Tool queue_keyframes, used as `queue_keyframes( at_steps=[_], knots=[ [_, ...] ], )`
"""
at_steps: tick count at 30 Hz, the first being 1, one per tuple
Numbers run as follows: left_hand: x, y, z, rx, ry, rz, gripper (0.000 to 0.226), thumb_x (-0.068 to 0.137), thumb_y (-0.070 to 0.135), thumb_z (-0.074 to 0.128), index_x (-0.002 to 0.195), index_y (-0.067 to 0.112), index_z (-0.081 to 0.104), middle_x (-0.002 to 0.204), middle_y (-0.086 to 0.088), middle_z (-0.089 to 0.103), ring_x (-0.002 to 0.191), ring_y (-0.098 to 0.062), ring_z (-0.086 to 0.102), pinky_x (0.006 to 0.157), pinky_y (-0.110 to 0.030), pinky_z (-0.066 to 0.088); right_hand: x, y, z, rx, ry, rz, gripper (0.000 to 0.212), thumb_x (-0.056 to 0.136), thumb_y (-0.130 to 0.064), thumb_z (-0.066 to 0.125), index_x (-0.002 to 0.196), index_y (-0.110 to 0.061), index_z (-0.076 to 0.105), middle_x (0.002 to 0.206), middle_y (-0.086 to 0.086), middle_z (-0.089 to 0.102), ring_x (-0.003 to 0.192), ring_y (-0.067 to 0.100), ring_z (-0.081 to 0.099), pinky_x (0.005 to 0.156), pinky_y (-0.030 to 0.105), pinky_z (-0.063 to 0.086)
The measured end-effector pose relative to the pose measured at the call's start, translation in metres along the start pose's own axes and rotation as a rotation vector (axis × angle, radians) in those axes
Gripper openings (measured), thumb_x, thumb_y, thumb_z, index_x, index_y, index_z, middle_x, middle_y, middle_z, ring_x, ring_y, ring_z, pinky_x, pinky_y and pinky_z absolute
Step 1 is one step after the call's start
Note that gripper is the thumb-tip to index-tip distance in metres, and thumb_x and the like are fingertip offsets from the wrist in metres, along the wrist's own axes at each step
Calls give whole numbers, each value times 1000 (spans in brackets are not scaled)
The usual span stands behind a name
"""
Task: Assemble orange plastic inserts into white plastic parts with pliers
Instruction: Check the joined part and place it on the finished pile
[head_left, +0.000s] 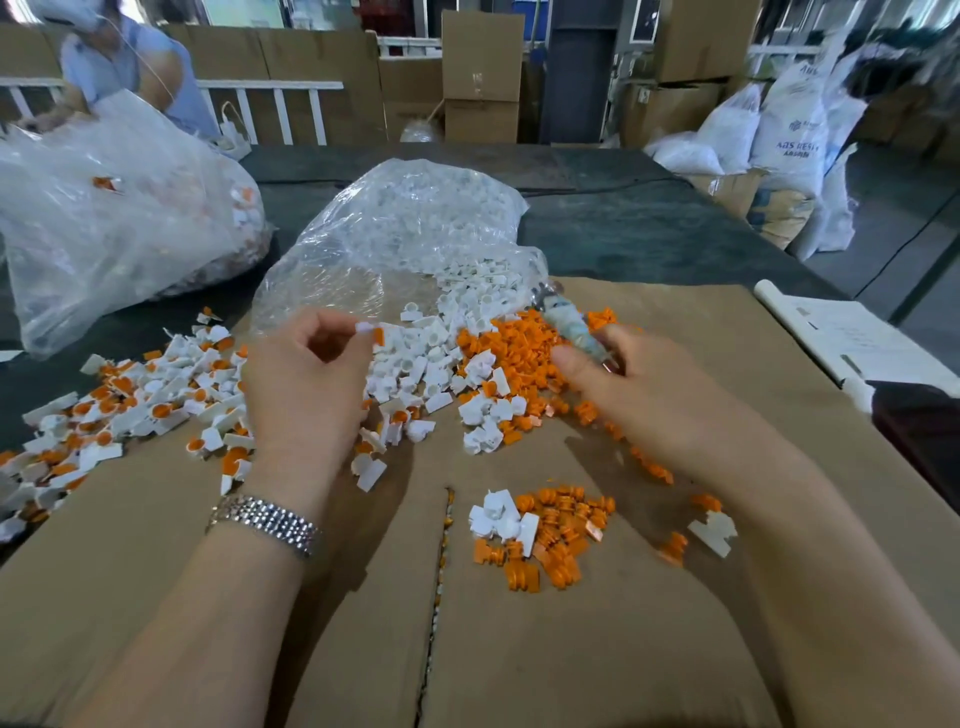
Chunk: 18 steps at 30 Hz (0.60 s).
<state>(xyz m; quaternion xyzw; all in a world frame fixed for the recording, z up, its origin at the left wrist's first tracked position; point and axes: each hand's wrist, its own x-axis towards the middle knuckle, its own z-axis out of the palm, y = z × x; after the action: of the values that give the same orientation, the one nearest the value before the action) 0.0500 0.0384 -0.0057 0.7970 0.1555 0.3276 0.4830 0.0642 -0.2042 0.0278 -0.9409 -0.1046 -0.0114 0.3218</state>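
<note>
We count two hands: our left hand (306, 384) and our right hand (639, 384). We see one pair of pliers (574, 327), one wristwatch (270, 522), and two clear plastic bags, the near bag (410, 234) and the far-left bag (114, 218). The loose white parts (431, 364) and orange inserts (524, 343) lie in heaps too many to count; a smaller cluster of inserts (556, 540) sits apart, with about three white parts beside it. The assembled pieces (130, 410) are likewise beyond counting. One other person (130, 62) stands at the back.
</note>
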Motion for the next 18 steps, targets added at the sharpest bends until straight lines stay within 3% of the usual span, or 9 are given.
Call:
queue_keyframes(
  at_steps=[2, 4, 6, 10, 13, 18],
  knots=[
    [5, -5, -1, 276, 21, 73, 17, 93, 16, 70, 109, 22, 72, 108, -1, 66, 78, -8, 58, 62, -15, 38, 7, 10, 3, -117, 34, 42, 43, 95, -60, 51, 101, -18, 58, 96, 2, 59, 83, 18, 57, 67, 36, 43],
    [5, -7, 1, 393, -31, 132, 32, 91, 13, 70, 122, 21, 69, 115, 1, 56, 88, -14, 57, 66, -19, 39, 13, 18, 9, -249, 38, 92, 49, 93, -63, 54, 115, -18, 57, 114, 5, 55, 101, 24, 57, 86, 43, 48],
    [-3, -6, 6, 373, -137, 276, 29, 90, 13, 70, 118, 22, 71, 109, 6, 56, 95, -16, 57, 77, -29, 48, 16, 23, 17, -392, 55, 124, 58, 91, -66, 55, 123, -18, 54, 123, 8, 53, 114, 30, 54, 95, 46, 44],
    [-20, -5, 23, 492, -421, 569, 18, 93, 23, 72, 110, 26, 75, 100, 7, 67, 94, -16, 55, 93, -43, 48, 21, 26, 27, -526, 100, 134, 64, 88, -70, 54, 122, -16, 54, 125, 12, 54, 116, 33, 52, 91, 47, 40],
    [-23, -7, 30, 573, -520, 616, 16, 98, 30, 66, 111, 28, 76, 102, 6, 69, 100, -21, 57, 89, -43, 44, 24, 28, 33, -559, 87, 145, 66, 88, -71, 54, 123, -15, 53, 128, 14, 52, 120, 34, 50, 94, 48, 40],
    [-22, -7, 31, 569, -548, 588, 9, 95, 34, 70, 101, 29, 74, 98, 12, 67, 98, -15, 60, 94, -39, 40, 25, 30, 39, -535, 70, 138, 68, 90, -70, 51, 128, -14, 53, 133, 16, 51, 126, 36, 46, 99, 51, 39]
  ],
)
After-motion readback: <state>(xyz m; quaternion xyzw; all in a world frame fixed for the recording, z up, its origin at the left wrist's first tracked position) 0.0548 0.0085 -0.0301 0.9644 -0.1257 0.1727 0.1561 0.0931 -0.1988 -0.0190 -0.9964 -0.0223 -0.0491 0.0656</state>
